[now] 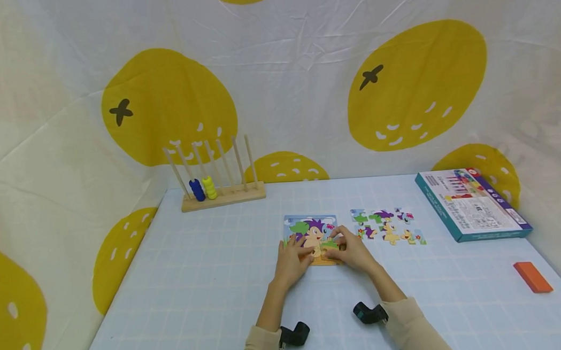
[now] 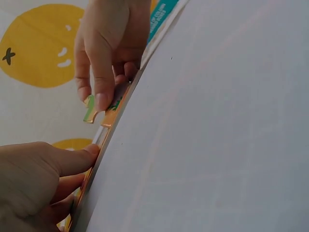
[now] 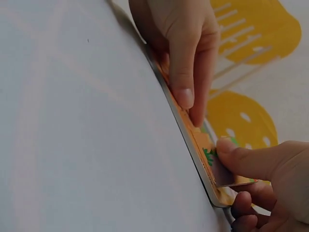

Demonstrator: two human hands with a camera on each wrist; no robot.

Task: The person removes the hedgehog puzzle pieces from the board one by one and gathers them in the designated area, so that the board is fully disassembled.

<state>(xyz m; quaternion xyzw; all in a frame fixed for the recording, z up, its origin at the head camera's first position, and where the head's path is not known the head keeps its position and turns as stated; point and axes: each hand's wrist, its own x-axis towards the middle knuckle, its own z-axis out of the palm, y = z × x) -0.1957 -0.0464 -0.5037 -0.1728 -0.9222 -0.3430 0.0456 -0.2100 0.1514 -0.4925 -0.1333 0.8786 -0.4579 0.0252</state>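
A puzzle board [image 1: 309, 216] with a purple-haired hedgehog picture lies flat on the table before me. On its left side my left hand [image 1: 289, 261] rests, thumb and index finger touching the board close to its lower middle. My right hand [image 1: 355, 252] is over the lower right corner and pinches a puzzle piece [image 1: 330, 244] with green grass on it. In the right wrist view that piece [image 3: 221, 175] is tilted up from the board, its grey underside showing. The left wrist view shows the piece's green edge [image 2: 90, 115] between the right thumb and fingers.
Several loose puzzle pieces [image 1: 390, 234] lie right of the board. A wooden peg stand [image 1: 224, 197] with blue and yellow beads stands at the back left. At the right are a flat box [image 1: 475, 206] and an orange block [image 1: 533, 277].
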